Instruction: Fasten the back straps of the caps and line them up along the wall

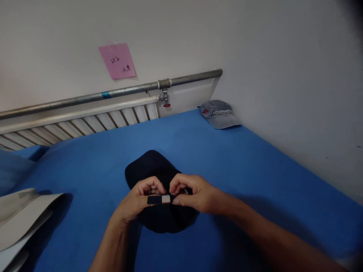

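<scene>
A black baseball cap (149, 165) rests on the blue surface, its brim pointing up and to the left. Across the back opening runs its dark strap (153, 200), with a small pale buckle (166, 199) near the middle. My left hand (136, 197) is closed round the strap on the buckle's left side, fingers curled. On the other side my right hand (195, 192) pinches the strap between thumb and fingers, close against the buckle. Both hands cover part of the cap's inside and edge.
A grey cap (219, 114) sits at the far corner by the wall. Several pale cap brims (31, 213) are stacked at the left edge. A white radiator (85, 124), a metal pipe (130, 90) and a pink note (117, 62) line the back wall.
</scene>
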Demonstrator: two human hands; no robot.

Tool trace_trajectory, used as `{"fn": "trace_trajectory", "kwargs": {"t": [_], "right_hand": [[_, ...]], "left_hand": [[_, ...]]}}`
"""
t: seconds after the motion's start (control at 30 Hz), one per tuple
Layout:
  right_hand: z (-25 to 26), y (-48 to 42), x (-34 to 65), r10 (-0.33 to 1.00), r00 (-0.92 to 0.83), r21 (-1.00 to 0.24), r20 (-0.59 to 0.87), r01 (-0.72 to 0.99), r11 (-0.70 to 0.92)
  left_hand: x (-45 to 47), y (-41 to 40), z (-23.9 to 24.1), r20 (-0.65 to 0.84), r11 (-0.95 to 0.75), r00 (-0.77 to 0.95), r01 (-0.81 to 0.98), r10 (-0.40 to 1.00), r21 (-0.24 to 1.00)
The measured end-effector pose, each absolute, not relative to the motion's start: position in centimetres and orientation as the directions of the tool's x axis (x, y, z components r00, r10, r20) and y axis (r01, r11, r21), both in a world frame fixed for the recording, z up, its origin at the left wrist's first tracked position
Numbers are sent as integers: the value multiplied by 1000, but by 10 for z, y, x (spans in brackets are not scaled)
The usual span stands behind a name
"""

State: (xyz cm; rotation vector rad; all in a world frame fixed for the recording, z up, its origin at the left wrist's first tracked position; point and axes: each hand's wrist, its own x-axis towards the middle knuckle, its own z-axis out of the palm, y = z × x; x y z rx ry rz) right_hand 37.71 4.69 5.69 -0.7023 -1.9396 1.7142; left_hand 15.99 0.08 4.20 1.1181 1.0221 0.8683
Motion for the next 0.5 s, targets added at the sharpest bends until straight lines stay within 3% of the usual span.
{"fn": "trace_trajectory", "kwargs": {"t": [0.27,0.4,0.5], "right_hand": [[62,42,374,651,-759,-970,21,143,198],[60,38,370,649,-761,-954,26,176,245],[55,40,369,663,-748,-972,-44,184,144]], "left_hand": [[167,2,46,-222,234,312,-1,924,972],[161,0,52,-227,192,332,135,916,972],[145,-4,59,-199,95,362,284,911,954]]}}
